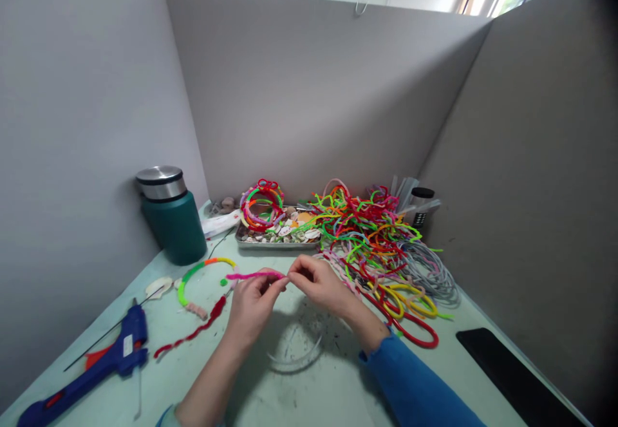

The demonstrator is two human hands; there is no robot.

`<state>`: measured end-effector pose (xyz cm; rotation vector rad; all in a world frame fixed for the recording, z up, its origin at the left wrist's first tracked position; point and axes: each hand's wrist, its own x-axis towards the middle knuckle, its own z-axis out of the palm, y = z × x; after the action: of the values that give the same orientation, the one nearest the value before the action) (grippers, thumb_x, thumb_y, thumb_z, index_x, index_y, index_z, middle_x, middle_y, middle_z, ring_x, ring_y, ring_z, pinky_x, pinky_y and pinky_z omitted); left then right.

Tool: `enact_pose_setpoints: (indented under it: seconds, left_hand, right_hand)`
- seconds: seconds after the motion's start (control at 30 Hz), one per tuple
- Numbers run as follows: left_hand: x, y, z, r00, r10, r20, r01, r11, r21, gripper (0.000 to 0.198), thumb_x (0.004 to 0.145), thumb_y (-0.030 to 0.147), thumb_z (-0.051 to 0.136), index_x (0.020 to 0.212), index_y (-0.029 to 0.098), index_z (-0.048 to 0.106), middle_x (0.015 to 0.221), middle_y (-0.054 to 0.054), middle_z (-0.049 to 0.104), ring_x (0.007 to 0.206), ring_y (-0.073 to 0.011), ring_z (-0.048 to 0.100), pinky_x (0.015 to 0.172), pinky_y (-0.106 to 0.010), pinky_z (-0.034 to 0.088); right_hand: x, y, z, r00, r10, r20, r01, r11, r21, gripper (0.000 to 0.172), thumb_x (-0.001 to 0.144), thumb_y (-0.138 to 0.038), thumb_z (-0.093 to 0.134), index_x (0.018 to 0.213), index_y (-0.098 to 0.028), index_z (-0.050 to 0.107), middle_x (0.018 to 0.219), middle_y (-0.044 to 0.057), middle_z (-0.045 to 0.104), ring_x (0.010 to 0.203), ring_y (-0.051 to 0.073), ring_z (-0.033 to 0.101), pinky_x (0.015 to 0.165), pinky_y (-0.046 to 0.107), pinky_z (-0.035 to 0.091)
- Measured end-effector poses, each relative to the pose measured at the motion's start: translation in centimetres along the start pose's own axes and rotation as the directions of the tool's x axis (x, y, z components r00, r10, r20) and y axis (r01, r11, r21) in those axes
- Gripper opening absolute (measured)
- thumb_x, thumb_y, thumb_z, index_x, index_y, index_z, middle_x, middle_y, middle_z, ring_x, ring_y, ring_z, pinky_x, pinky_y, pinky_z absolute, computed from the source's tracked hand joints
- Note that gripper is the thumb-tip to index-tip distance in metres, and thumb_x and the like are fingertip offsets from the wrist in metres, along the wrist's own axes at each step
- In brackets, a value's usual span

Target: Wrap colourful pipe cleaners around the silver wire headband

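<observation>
Head view shows the left hand [254, 298] and right hand [319, 283] pinching a fuzzy pink strand [248, 276] above the table [345, 388]. A clear ring [295, 368] lies between the forearms.

I saw a fuzzy, matt pink stem [255, 275] over a smooth, smudged tabletop [338, 388]. Toward its near left corner I made out a smooth plastic glue gun [118, 351]; by the left edge, a matt flask [179, 228] with a shiny metal lid [159, 173]; toward the far edge, a metal tray [277, 245].

A craft workspace (walled by grey panels [309, 92]), shown by glue gun [126, 344] and pipe cleaners [357, 218].
</observation>
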<state>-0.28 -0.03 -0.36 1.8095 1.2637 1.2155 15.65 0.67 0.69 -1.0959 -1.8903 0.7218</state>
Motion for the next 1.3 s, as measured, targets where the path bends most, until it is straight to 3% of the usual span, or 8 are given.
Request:
enact_pose_setpoints:
  seconds: [0.2, 0.33, 0.47, 0.77, 0.9, 1.1, 1.3]
  left_hand:
    - [0.3, -0.5, 0.1, 0.978, -0.200, 0.052, 0.206, 0.958, -0.198, 0.029, 0.068, 0.043, 0.062, 0.064, 0.014, 0.061, 0.060, -0.003, 0.064, 0.054, -0.0122, 0.054, 0.051, -0.021, 0.039]
    - [0.4, -0.6, 0.3, 0.948, -0.301, 0.105, 0.318, 0.911, -0.262, 0.032, 0.066, 0.044, 0.063, 0.065, 0.013, 0.059, 0.051, 0.002, 0.058, 0.036, -0.0055, 0.037, 0.038, -0.018, 0.025]
    - [0.4, -0.7, 0.3, 0.928, -0.330, 0.171, 0.368, 0.875, -0.314, 0.033, 0.068, 0.045, 0.060, 0.064, 0.013, 0.057, 0.038, 0.008, 0.043, 0.033, -0.0044, 0.029, 0.034, -0.017, 0.018]
    - [0.3, -0.9, 0.0, 0.887, -0.362, 0.287, 0.460, 0.736, -0.496, 0.032, 0.067, 0.043, 0.064, 0.061, 0.013, 0.052, 0.044, 0.008, 0.044, 0.032, -0.0014, 0.027, 0.033, -0.015, 0.017]
    - [0.2, -0.8, 0.0, 0.894, -0.363, 0.262, 0.447, 0.756, -0.479, 0.032, 0.068, 0.044, 0.063, 0.062, 0.014, 0.053, 0.041, 0.008, 0.042, 0.031, -0.0016, 0.027, 0.032, -0.015, 0.017]
    - [0.3, -0.8, 0.5, 0.932, -0.347, 0.100, 0.357, 0.844, -0.399, 0.035, 0.072, 0.049, 0.055, 0.068, 0.014, 0.056, 0.054, 0.003, 0.056, 0.034, -0.0038, 0.037, 0.033, -0.016, 0.028]
    - [0.2, -0.6, 0.4, 0.983, -0.182, -0.005, 0.176, 0.958, -0.225, 0.022, 0.073, 0.036, 0.058, 0.083, 0.017, 0.059, 0.071, 0.000, 0.061, 0.053, -0.0100, 0.054, 0.044, -0.019, 0.040]
  right_hand:
    - [-0.1, -0.2, 0.1, 0.999, -0.024, 0.025, 0.025, 0.999, -0.032, 0.011, 0.080, -0.017, 0.049, 0.072, -0.015, 0.056, 0.064, -0.002, 0.053, 0.058, 0.008, 0.044, 0.051, 0.019, 0.030]
    - [-0.1, -0.1, 0.2, 0.999, -0.023, 0.025, 0.025, 0.998, -0.056, 0.011, 0.080, -0.017, 0.049, 0.072, -0.015, 0.056, 0.064, -0.003, 0.053, 0.057, 0.008, 0.044, 0.051, 0.019, 0.030]
    - [-0.1, 0.0, 0.3, 1.000, -0.025, 0.011, 0.026, 0.995, -0.096, 0.010, 0.079, -0.017, 0.051, 0.070, -0.015, 0.056, 0.062, -0.003, 0.052, 0.057, 0.008, 0.044, 0.051, 0.019, 0.029]
    - [-0.3, -0.4, 0.2, 0.996, -0.081, 0.039, 0.083, 0.994, -0.076, 0.009, 0.079, -0.016, 0.051, 0.072, -0.015, 0.058, 0.064, -0.003, 0.053, 0.058, 0.008, 0.045, 0.052, 0.018, 0.031]
    - [-0.2, -0.4, 0.3, 0.998, -0.057, 0.036, 0.060, 0.995, -0.074, 0.010, 0.078, -0.017, 0.051, 0.072, -0.015, 0.058, 0.064, -0.003, 0.053, 0.058, 0.008, 0.045, 0.052, 0.018, 0.032]
    - [0.1, 0.7, 0.6, 0.999, 0.024, -0.026, -0.026, 0.998, -0.049, 0.010, 0.078, -0.019, 0.050, 0.071, -0.016, 0.056, 0.063, -0.003, 0.054, 0.056, 0.008, 0.045, 0.050, 0.018, 0.031]
    - [0.4, 1.6, 0.6, 0.994, 0.076, -0.076, -0.078, 0.997, -0.021, 0.010, 0.077, -0.021, 0.050, 0.070, -0.016, 0.055, 0.063, -0.003, 0.054, 0.058, 0.009, 0.045, 0.050, 0.018, 0.031]
